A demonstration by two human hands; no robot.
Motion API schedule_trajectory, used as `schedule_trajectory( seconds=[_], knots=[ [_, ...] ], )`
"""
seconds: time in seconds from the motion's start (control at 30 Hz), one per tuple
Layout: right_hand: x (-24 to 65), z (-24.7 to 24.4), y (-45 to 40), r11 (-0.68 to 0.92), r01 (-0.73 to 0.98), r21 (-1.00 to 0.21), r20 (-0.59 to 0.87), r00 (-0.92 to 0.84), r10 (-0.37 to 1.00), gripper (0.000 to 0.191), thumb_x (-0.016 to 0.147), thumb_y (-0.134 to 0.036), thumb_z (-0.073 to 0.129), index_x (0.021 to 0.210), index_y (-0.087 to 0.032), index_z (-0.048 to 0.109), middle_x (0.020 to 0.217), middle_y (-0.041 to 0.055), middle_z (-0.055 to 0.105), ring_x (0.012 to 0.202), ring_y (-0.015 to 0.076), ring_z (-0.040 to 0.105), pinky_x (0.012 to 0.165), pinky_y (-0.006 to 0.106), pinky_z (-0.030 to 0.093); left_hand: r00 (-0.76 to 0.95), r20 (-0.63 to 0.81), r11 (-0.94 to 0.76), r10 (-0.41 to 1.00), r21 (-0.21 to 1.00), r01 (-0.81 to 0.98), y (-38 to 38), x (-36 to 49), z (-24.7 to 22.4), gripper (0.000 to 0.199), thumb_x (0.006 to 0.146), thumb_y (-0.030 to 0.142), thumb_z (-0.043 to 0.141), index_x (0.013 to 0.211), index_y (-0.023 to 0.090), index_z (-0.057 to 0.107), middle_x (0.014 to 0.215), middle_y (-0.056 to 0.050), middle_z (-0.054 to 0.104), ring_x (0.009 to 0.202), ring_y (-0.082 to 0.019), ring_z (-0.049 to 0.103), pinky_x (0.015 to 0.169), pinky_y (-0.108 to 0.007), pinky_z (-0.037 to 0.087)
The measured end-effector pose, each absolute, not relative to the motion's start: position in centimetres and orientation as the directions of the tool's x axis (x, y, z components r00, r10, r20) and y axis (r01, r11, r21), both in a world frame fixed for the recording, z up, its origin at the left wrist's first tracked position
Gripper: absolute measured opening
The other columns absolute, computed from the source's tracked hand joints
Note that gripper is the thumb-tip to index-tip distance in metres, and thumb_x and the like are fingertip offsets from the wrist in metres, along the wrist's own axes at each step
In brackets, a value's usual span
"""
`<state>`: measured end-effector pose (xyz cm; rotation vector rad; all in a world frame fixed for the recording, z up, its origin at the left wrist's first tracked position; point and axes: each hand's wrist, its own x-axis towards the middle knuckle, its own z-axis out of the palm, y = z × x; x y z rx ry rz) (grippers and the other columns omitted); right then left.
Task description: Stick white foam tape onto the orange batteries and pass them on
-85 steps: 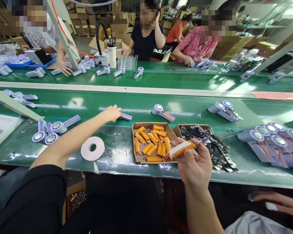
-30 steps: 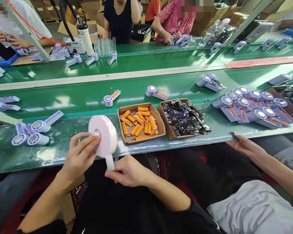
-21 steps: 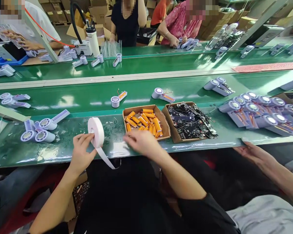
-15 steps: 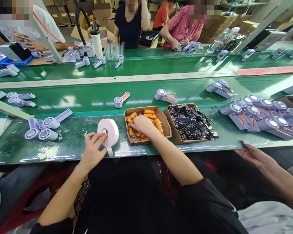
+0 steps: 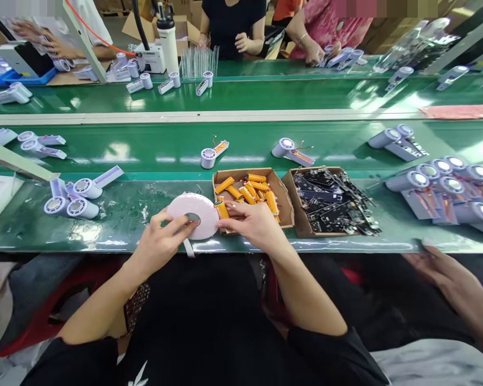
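Observation:
My left hand (image 5: 163,236) grips a wide roll of white tape (image 5: 177,206), its fingers in the core hole and a loose tail hanging below. At the roll's right edge, my right hand (image 5: 255,222) pinches an orange battery cell (image 5: 221,209) between thumb and fingers. Behind that hand stands an open cardboard box (image 5: 285,195) with several orange battery cells (image 5: 257,185) in it. Just right of it, a second cardboard box (image 5: 293,187) holds a heap of black circuit boards (image 5: 326,198).
Lilac fan housings (image 5: 80,206) lie to the left, and a larger group of housings (image 5: 451,185) to the right. More units sit on the green conveyor (image 5: 156,150). A neighbour's hand (image 5: 443,262) rests at the bench edge on the right. Several people work across the line.
My right hand has come out of the battery box with an orange cell and moved to the tape roll. The roll has turned its flat face toward me. The view has shifted slightly.

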<state>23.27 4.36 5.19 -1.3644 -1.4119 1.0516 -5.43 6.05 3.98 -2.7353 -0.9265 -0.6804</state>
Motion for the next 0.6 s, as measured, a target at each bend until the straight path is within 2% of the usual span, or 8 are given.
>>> schedule_trajectory(
  seconds=[0.07, 0.17, 0.23, 0.3, 0.37, 0.47, 0.53, 0.6],
  knots=[
    [23.3, 4.6, 4.6, -0.006, 0.142, -0.99, -0.017, -0.073, 0.997, 0.051, 0.069, -0.04, 0.098, 0.114, -0.021, 0.082, 0.102, 0.0044, 0.084, 0.097, 0.03, 0.081, 0.094, 0.045, 0.067, 0.703, 0.468, -0.788, 0.536, -0.022, 0.616, 6.0, -5.3, 4.7, 0.048, 0.097, 0.005, 0.065, 0.133, 0.035, 0.076, 0.12, -0.001, 0.078, 0.106, -0.027, 0.05, 0.099, -0.039, 0.049],
    [22.5, 3.6, 4.6, -0.051, -0.148, -0.988, -0.042, -0.065, 0.997, 0.063, 0.065, -0.038, 0.1, 0.121, -0.021, 0.076, 0.105, 0.0061, 0.084, 0.097, 0.0288, 0.081, 0.087, 0.043, 0.07, 0.723, 0.468, -0.793, 0.508, -0.073, 0.605, 5.9, -4.8, 5.9, 0.05, 0.096, 0.007, 0.067, 0.137, 0.034, 0.073, 0.12, -0.002, 0.078, 0.103, -0.026, 0.05, 0.102, -0.04, 0.05],
    [20.5, 2.6, 4.0, 0.027, -0.362, -0.932, -0.02, 0.125, 0.992, 0.065, 0.063, -0.04, 0.102, 0.119, -0.022, 0.073, 0.102, 0.0058, 0.084, 0.095, 0.0277, 0.081, 0.086, 0.043, 0.07, 0.715, 0.504, -0.781, 0.484, -0.12, 0.613, 5.8, -4.2, 6.2, 0.048, 0.094, 0.008, 0.071, 0.137, 0.03, 0.072, 0.115, -0.004, 0.078, 0.101, -0.026, 0.049, 0.099, -0.041, 0.05],
    [17.6, 1.7, 3.0, 0.186, -0.507, -0.841, -0.028, 0.385, 0.922, 0.066, 0.064, -0.045, 0.101, 0.119, -0.024, 0.071, 0.105, 0.0055, 0.084, 0.1, 0.0269, 0.081, 0.093, 0.045, 0.068, 0.669, 0.55, -0.752, 0.5, -0.107, 0.65, 5.5, -3.2, 6.1, 0.043, 0.093, 0.011, 0.075, 0.134, 0.025, 0.072, 0.107, -0.007, 0.077, 0.1, -0.026, 0.05, 0.091, -0.04, 0.05],
    [15.1, 1.3, 2.2, 0.302, -0.54, -0.785, -0.057, 0.549, 0.834, 0.063, 0.067, -0.049, 0.099, 0.119, -0.025, 0.071, 0.107, 0.0058, 0.083, 0.105, 0.0272, 0.08, 0.1, 0.048, 0.066, 0.606, 0.585, -0.735, 0.539, -0.026, 0.678, 4.6, -2.1, 5.5, 0.035, 0.093, 0.017, 0.078, 0.127, 0.021, 0.074, 0.099, -0.009, 0.074, 0.097, -0.026, 0.051, 0.086, -0.04, 0.049],
    [15.4, 2.8, 2.3, 0.316, -0.508, -0.802, -0.023, 0.554, 0.832, 0.05, 0.067, -0.045, 0.099, 0.105, -0.024, 0.074, 0.099, 0.0047, 0.083, 0.098, 0.0277, 0.081, 0.093, 0.048, 0.068, 0.527, 0.606, -0.741, 0.596, 0.163, 0.651, 1.6, -1.1, 4.5, 0.027, 0.093, 0.025, 0.078, 0.117, 0.015, 0.074, 0.091, -0.01, 0.066, 0.089, -0.024, 0.054, 0.082, -0.04, 0.049],
    [18.8, 5.1, 3.3, 0.386, -0.446, -0.808, 0.079, 0.567, 0.82, 0.043, 0.064, -0.041, 0.101, 0.095, -0.025, 0.076, 0.094, 0.0001, 0.081, 0.09, 0.0218, 0.081, 0.081, 0.037, 0.07, 0.581, 0.542, -0.781, 0.607, 0.27, 0.563, -0.8, -1.4, 3.9, 0.025, 0.093, 0.023, 0.075, 0.117, 0.015, 0.073, 0.089, -0.008, 0.065, 0.085, -0.022, 0.055, 0.08, -0.038, 0.05],
    [23.2, 7.3, 4.7, 0.611, -0.311, -0.728, 0.24, 0.719, 0.652, 0.041, 0.059, -0.046, 0.102, 0.09, -0.031, 0.08, 0.093, -0.0078, 0.08, 0.085, 0.01, 0.077, 0.065, 0.016, 0.062, 0.669, 0.414, -0.787, 0.617, 0.315, 0.531, -1.8, -2.6, 3.2, 0.031, 0.091, 0.019, 0.075, 0.122, 0.016, 0.073, 0.094, -0.008, 0.068, 0.088, -0.022, 0.058, 0.083, -0.038, 0.052]
  ],
)
